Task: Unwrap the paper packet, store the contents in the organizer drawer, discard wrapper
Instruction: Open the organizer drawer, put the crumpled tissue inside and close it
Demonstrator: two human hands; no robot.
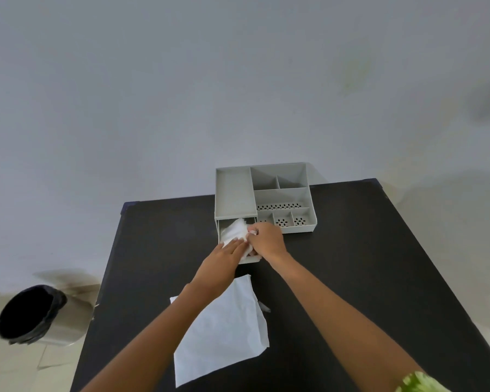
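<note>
**Both hands at the open drawer, wrapper flat on the black table**

A black table stands against a plain pale grey wall. At its far edge sits a grey plastic desk organizer with open top compartments, some with perforated floors. Its drawer, on the left side, is pulled out toward the person.

A crumpled white mass, the contents, lies in the drawer. The left hand rests on it with fingers stretched nearly flat, pressing rather than gripping. The right hand is curled, its fingertips pinching the white material at the drawer's right side.

The unfolded white paper wrapper lies flat on the table nearer the person, partly under the left forearm. On the pale floor left of the table stands a round bin with a black liner.
</note>
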